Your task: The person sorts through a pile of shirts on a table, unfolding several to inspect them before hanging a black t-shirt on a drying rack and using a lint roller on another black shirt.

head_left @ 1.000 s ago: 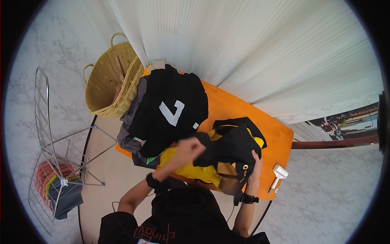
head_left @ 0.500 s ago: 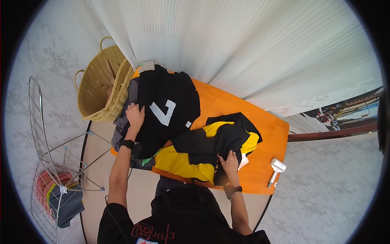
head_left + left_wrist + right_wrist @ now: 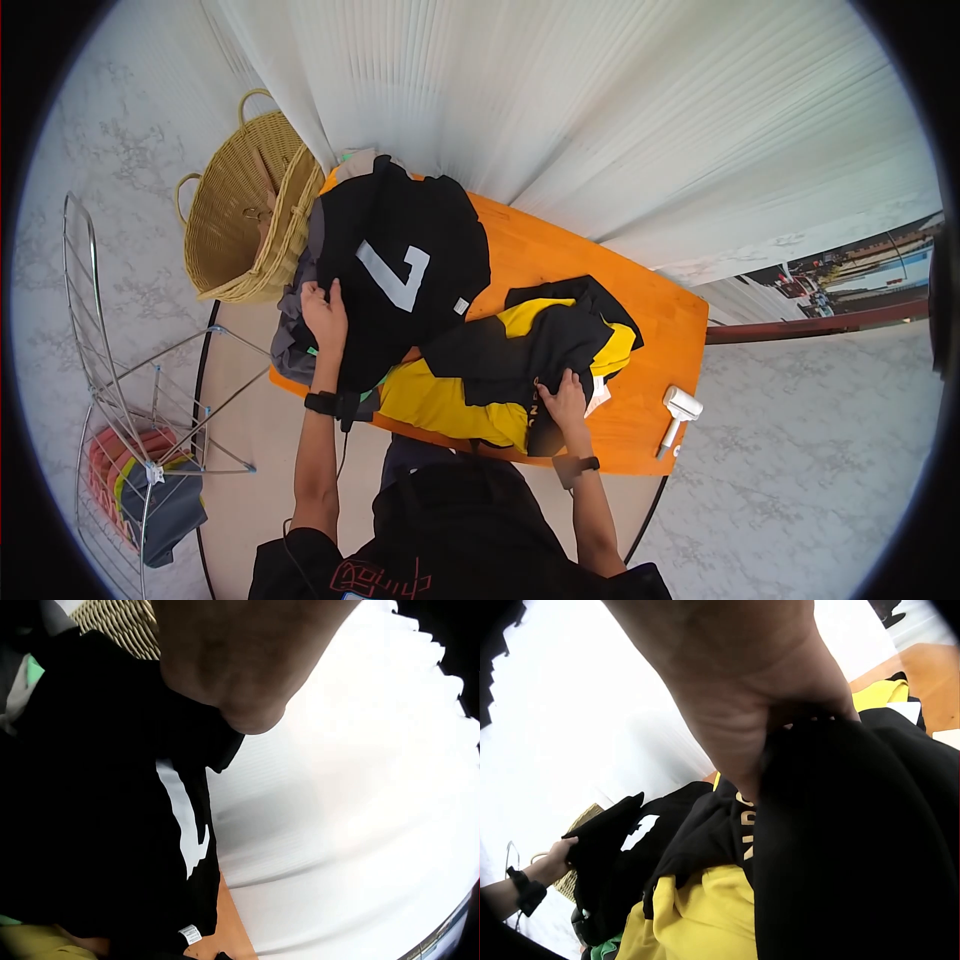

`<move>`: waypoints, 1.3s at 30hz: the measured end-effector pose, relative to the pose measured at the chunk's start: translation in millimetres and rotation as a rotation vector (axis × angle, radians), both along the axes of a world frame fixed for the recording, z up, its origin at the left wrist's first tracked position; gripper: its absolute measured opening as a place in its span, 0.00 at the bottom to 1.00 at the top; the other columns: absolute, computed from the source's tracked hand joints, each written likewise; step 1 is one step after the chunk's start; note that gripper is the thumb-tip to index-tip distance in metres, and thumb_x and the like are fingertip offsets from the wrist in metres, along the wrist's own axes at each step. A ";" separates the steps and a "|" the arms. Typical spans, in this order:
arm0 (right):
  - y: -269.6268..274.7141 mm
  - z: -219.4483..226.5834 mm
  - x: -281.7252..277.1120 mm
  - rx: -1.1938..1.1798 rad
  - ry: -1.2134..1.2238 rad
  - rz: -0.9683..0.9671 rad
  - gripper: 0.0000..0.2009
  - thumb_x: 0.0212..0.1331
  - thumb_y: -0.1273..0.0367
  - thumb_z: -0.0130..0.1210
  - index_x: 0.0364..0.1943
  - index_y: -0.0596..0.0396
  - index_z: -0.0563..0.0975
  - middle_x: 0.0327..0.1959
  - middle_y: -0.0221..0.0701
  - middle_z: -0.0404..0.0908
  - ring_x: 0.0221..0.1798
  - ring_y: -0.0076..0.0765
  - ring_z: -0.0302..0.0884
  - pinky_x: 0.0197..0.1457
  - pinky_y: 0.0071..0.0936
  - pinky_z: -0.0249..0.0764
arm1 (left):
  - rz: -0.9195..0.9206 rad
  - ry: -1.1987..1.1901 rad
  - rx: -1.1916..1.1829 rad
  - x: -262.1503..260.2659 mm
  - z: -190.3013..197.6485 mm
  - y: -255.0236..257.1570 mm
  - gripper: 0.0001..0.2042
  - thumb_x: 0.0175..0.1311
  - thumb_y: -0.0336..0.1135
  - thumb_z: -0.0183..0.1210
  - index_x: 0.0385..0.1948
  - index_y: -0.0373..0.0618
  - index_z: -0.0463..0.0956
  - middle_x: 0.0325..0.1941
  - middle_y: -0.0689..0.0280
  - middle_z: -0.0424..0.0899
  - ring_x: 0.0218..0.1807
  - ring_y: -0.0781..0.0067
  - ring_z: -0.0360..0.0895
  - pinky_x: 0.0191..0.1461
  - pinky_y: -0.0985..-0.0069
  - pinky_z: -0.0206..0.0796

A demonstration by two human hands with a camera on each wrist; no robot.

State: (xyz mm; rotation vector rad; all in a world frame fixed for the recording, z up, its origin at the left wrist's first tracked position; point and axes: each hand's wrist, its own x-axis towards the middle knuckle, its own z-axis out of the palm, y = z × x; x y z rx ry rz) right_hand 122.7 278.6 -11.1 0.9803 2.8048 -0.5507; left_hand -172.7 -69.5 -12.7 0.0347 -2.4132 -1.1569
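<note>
A black garment with a white 7-like figure (image 3: 445, 230) lies heaped at the table's left. My left hand (image 3: 325, 318) pinches its left edge; in the right wrist view, the left hand (image 3: 553, 864) holds that black cloth (image 3: 604, 829) raised. Beside it, to the right, a rumpled black and yellow garment (image 3: 430, 400) covers the table's near part. My right hand (image 3: 567, 402) grips its black cloth near some lettering. Folds hide the right fingertips in the right wrist view, where the right hand (image 3: 742, 697) meets the cloth.
An orange table (image 3: 650, 340) bears a white handheld device (image 3: 682, 404) at its right end. Behind the left end stands a wicker basket (image 3: 225, 215). A metal drying rack (image 3: 150, 472) is at far left, and a white curtain (image 3: 520, 100) hangs behind.
My left hand has gone from above the black and yellow garment to the black garment's left edge, which is now lifted. My right hand has shifted left, and the black and yellow garment lies flatter.
</note>
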 end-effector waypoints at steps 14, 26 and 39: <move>1.4 -7.0 -5.7 0.023 -0.037 0.028 0.31 0.50 0.56 0.66 0.48 0.67 0.67 0.45 0.56 0.75 0.48 0.65 0.75 0.50 0.49 0.74 | -0.038 -0.184 0.268 -45.5 -31.6 -33.0 0.22 0.61 0.45 0.60 0.51 0.39 0.75 0.41 0.53 0.78 0.48 0.52 0.77 0.55 0.64 0.67; -8.1 -5.0 -17.1 0.081 -0.141 0.030 0.32 0.51 0.56 0.63 0.50 0.69 0.66 0.47 0.55 0.73 0.52 0.65 0.73 0.53 0.49 0.73 | -0.211 -0.389 -0.511 -24.6 -26.0 36.1 0.09 0.46 0.37 0.64 0.27 0.43 0.79 0.26 0.58 0.83 0.33 0.51 0.81 0.47 0.57 0.65; -11.6 -12.5 -22.2 0.145 -0.201 0.043 0.30 0.51 0.58 0.62 0.51 0.68 0.66 0.48 0.54 0.72 0.53 0.62 0.73 0.56 0.48 0.74 | -0.580 -0.365 -0.271 85.4 -5.1 81.7 0.17 0.53 0.42 0.66 0.35 0.38 0.75 0.33 0.55 0.79 0.34 0.51 0.81 0.35 0.59 0.74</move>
